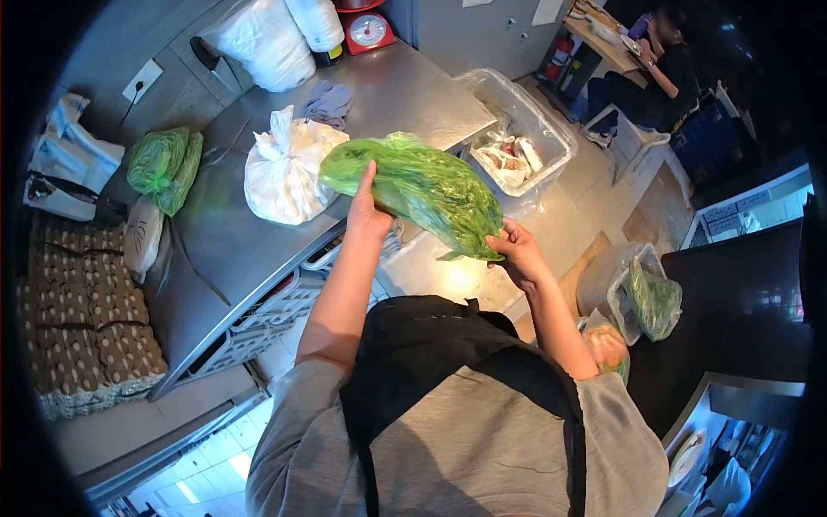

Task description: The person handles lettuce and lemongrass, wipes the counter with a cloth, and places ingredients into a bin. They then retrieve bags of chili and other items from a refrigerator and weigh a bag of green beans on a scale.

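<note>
Between my hands stretches a long green plastic bag (422,189), with what look like leafy greens inside, held up in front of the steel counter. My left hand (369,214) grips its rounded left part, thumb on top and the other fingers hidden beneath. At the lower right end, my right hand (519,252) is closed on the bag's edge. Just left of the bag, a knotted white plastic bag (289,172) sits on the counter. Behind that lies a crumpled blue-grey cloth or glove (327,105).
A steel counter (228,246) carries another green bag (165,168), stacked egg trays (86,319) and a red scale (369,33). A lined clear bin (551,129) stands beyond, and a bag-lined container (603,280) to my right. A person (663,69) sits at the back right.
</note>
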Motion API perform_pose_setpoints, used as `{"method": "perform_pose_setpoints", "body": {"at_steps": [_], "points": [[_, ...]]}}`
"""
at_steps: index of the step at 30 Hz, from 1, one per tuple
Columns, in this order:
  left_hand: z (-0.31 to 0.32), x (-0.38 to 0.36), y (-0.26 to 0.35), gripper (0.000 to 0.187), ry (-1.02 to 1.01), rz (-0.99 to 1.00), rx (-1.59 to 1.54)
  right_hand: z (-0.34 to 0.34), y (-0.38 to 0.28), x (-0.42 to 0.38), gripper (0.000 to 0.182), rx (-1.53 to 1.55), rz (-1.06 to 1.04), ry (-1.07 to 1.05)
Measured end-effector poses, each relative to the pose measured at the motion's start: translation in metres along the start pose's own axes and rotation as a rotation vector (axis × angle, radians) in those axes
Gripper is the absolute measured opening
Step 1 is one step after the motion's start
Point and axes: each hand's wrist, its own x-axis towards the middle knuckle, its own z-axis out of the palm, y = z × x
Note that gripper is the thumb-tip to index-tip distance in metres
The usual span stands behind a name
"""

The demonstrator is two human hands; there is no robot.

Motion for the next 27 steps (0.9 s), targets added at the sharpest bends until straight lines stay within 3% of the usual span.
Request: {"method": "perform_pose_setpoints", "body": {"at_steps": [11, 15, 18, 20, 22, 25, 27], "points": [[0.004, -0.015, -0.042, 0.063, -0.086, 0.126, -0.071, -0.072, -0.054, 0.057, 0.013, -0.135, -0.048, 0.05], [0.021, 0.005, -0.039, 0.068, -0.175, 0.197, -0.106, -0.077, -0.09, 0.119, 0.017, -0.02, -0.124, -0.044], [0.032, 0.031, -0.022, 0.071, -0.151, 0.059, -0.18, -0.059, -0.114, 0.174, 0.032, 0.237, -0.176, -0.018], [0.029, 0.043, -0.017, 0.067, -0.103, -0.034, 0.051, -0.049, -0.123, 0.204, 0.042, 0.412, -0.11, 0.069], [0.016, 0.053, -0.017, 0.061, -0.115, -0.124, 0.381, -0.053, -0.111, 0.232, 0.044, 0.253, -0.079, 0.085], [0.022, 0.055, -0.013, 0.044, -0.085, 0.16, 1.009, -0.053, -0.087, 0.244, 0.033, 0.04, -0.032, 0.052], [0.044, 0.062, 0.005, 0.033, -0.013, 0.482, 1.308, -0.05, -0.072, 0.25, 0.028, -0.035, -0.012, 0.084]]}}
